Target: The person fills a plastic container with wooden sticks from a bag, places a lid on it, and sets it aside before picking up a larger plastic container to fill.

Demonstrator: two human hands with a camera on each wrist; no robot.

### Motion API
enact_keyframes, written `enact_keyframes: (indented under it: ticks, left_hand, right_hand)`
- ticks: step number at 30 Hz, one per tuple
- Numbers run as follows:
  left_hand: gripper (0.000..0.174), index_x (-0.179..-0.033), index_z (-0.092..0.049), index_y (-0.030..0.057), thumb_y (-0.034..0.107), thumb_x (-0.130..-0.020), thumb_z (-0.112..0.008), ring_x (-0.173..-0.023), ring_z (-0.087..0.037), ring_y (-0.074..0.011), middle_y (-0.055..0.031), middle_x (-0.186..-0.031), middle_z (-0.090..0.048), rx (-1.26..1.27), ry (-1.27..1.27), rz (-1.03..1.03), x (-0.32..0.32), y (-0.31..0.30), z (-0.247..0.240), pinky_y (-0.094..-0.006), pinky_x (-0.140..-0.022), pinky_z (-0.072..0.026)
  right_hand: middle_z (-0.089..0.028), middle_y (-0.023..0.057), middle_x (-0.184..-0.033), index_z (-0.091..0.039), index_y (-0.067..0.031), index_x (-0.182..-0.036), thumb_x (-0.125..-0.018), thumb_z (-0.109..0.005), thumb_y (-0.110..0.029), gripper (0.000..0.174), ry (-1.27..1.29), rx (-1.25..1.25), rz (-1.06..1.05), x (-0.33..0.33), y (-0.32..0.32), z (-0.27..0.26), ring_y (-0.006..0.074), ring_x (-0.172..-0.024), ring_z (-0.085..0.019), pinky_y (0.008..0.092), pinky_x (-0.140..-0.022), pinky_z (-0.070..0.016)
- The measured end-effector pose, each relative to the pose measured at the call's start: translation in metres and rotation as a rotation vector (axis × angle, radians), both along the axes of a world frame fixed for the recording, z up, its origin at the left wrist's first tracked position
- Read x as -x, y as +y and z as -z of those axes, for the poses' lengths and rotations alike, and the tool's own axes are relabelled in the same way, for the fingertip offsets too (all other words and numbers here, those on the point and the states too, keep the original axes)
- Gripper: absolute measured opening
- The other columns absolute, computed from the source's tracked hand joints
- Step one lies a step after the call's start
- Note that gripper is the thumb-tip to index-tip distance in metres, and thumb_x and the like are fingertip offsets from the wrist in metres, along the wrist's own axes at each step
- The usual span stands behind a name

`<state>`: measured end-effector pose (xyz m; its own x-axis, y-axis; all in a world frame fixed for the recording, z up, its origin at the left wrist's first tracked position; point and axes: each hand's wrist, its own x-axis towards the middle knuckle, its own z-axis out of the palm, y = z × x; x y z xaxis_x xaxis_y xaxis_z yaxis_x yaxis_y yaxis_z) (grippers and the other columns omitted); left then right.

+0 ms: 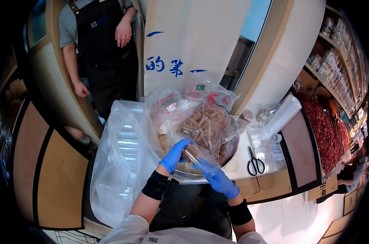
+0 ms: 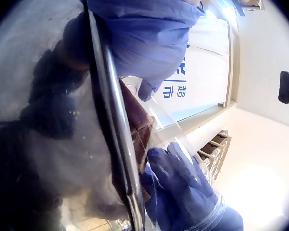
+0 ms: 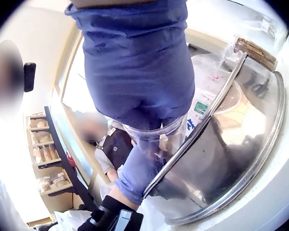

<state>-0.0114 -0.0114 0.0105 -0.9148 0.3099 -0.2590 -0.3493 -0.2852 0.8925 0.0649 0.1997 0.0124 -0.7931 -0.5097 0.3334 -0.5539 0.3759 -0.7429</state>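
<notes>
Both hands wear blue gloves over the front of a metal basin (image 3: 209,161). The left hand (image 1: 177,154) grips a clear plastic jar (image 1: 191,153) holding upright-packed brown sticks (image 2: 137,120). The right hand (image 1: 220,180) holds the jar's other end, its fingers around the clear wall; in the right wrist view the back of this hand (image 3: 139,72) hides most of its fingers. The jar lies tilted between the hands. Just beyond, an open clear bag heaped with brown pieces (image 1: 206,122) rests in the basin.
Black-handled scissors (image 1: 255,166), a plastic roll (image 1: 283,116) and a small white cap (image 1: 277,138) are to the basin's right. Left of it stands a big plastic bag (image 1: 111,162) of clear containers. A person in a dark apron (image 1: 111,49) stands behind, left.
</notes>
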Motion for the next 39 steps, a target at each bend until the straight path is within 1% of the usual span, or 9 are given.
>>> enact_keyframes:
  ticks: [5, 8, 12, 14, 18, 20, 30, 33, 39]
  left_hand:
    - [0.041, -0.112, -0.064, 0.0177, 0.049, -0.091, -0.048, -0.084, -0.061, -0.0099, 0.0002, -0.097, -0.065, -0.024, -0.005, 0.005, -0.003, 0.0, -0.006, -0.0275, -0.072, -0.0498]
    - [0.041, -0.113, -0.064, 0.0177, 0.048, -0.091, -0.048, -0.086, -0.062, -0.0101, 0.0003, -0.098, -0.065, -0.017, -0.001, 0.028, 0.0, 0.0, -0.003, -0.028, -0.076, -0.0509]
    - [0.04, -0.111, -0.065, 0.0178, 0.048, -0.091, -0.048, -0.081, -0.061, -0.0096, 0.0001, -0.095, -0.064, -0.02, -0.024, 0.002, 0.001, 0.001, 0.001, -0.0269, -0.072, -0.0497]
    - [0.039, -0.111, -0.065, 0.0179, 0.048, -0.091, -0.049, -0.08, -0.06, -0.0095, 0.0001, -0.093, -0.064, -0.014, -0.028, -0.007, 0.001, 0.002, 0.003, -0.0266, -0.07, -0.0493]
    - [0.039, -0.109, -0.065, 0.0166, 0.047, -0.091, -0.049, -0.077, -0.06, -0.0097, -0.0001, -0.093, -0.063, -0.045, -0.015, -0.003, 0.0, 0.001, 0.001, -0.0256, -0.066, -0.0489]
    - [0.039, -0.109, -0.065, 0.0158, 0.046, -0.091, -0.049, -0.077, -0.06, -0.0098, -0.0003, -0.094, -0.064, -0.04, -0.009, 0.002, -0.002, 0.0, -0.005, -0.0257, -0.066, -0.0496]
    - [0.044, -0.115, -0.066, 0.0118, 0.044, -0.094, -0.044, -0.082, -0.062, -0.0116, -0.0016, -0.098, -0.067, 0.023, 0.044, 0.068, 0.002, 0.001, 0.002, -0.0256, -0.07, -0.0491]
    - [0.043, -0.115, -0.066, 0.012, 0.043, -0.094, -0.045, -0.083, -0.063, -0.0118, -0.0017, -0.098, -0.067, 0.034, 0.043, 0.065, 0.001, 0.0, -0.001, -0.0263, -0.07, -0.0494]
    - [0.044, -0.117, -0.065, 0.0122, 0.044, -0.094, -0.046, -0.087, -0.063, -0.013, -0.0027, -0.102, -0.066, 0.01, -0.009, 0.065, 0.001, -0.001, -0.002, -0.0281, -0.074, -0.0506]
  right_hand:
    - [-0.035, 0.0169, -0.151, -0.043, -0.0103, -0.144, -0.097, -0.046, -0.008, 0.048, 0.029, -0.108, -0.111, -0.004, 0.001, -0.014, 0.0329, -0.141, -0.031, 0.0395, -0.114, -0.0238]
    - [-0.047, 0.0136, -0.143, -0.052, -0.0088, -0.138, -0.097, -0.048, -0.009, 0.041, -0.046, 0.05, -0.052, -0.004, -0.003, -0.009, 0.0308, -0.138, -0.036, 0.0388, -0.114, -0.0238]
    - [-0.048, 0.0134, -0.141, -0.057, -0.0091, -0.133, -0.096, -0.049, -0.008, 0.038, -0.113, 0.15, -0.041, -0.006, -0.004, -0.015, 0.0297, -0.135, -0.039, 0.0389, -0.113, -0.0269]
    - [-0.05, 0.0154, -0.139, -0.057, -0.0086, -0.131, -0.093, -0.05, -0.003, 0.039, -0.007, 0.088, 0.047, -0.005, -0.001, -0.005, 0.0316, -0.134, -0.042, 0.0384, -0.109, -0.0339]
    - [-0.048, 0.0168, -0.14, -0.062, -0.0089, -0.126, -0.089, -0.049, 0.002, 0.04, 0.005, -0.041, 0.197, -0.014, -0.003, -0.008, 0.0333, -0.135, -0.04, 0.0417, -0.111, -0.0321]
    - [-0.043, 0.02, -0.143, -0.054, -0.009, -0.133, -0.085, -0.047, 0.005, 0.051, 0.25, -0.359, 0.119, -0.016, -0.003, -0.013, 0.0373, -0.137, -0.036, 0.0449, -0.112, -0.0314]
    - [-0.035, 0.0226, -0.148, -0.041, -0.0036, -0.141, -0.084, -0.047, 0.004, 0.058, 0.21, -0.412, 0.053, -0.026, 0.0, -0.01, 0.043, -0.139, -0.029, 0.0482, -0.113, -0.0295]
    - [-0.036, 0.0256, -0.145, -0.041, -0.0029, -0.141, -0.084, -0.047, 0.002, 0.057, 0.278, -0.457, 0.013, -0.029, 0.002, -0.021, 0.0442, -0.136, -0.033, 0.0462, -0.109, -0.0345]
    - [-0.045, 0.0232, -0.14, -0.05, -0.0032, -0.135, -0.089, -0.048, -0.002, 0.046, 0.071, -0.256, 0.05, -0.032, 0.007, -0.031, 0.0404, -0.127, -0.047, 0.0419, -0.105, -0.0403]
